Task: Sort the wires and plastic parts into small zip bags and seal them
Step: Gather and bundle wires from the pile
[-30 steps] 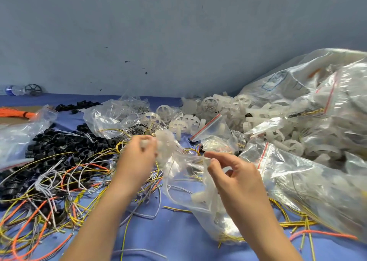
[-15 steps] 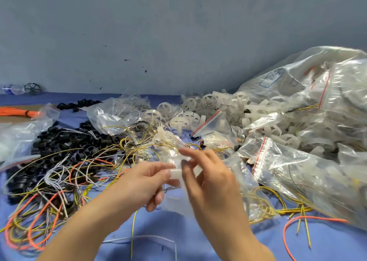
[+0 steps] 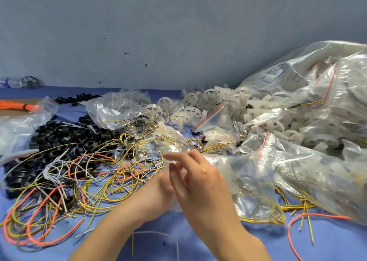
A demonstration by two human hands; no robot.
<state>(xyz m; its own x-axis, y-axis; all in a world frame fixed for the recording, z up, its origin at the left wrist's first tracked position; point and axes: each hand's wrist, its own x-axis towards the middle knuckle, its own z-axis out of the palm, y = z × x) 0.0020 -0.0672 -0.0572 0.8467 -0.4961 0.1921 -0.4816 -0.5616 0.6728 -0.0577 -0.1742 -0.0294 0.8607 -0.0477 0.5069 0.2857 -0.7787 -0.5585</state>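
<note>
Zip bag (image 3: 176,207) between left hand (image 3: 160,188), right hand (image 3: 200,183); grip hidden.

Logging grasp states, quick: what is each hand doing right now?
Left hand: fingers hidden from view, cannot tell.
Right hand: seems to pinch the small zip bag with thumb and fingers.

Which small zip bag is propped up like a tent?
The bag in front of the white wheels, red strip slanting up; the others lie slumped or flat.
</note>
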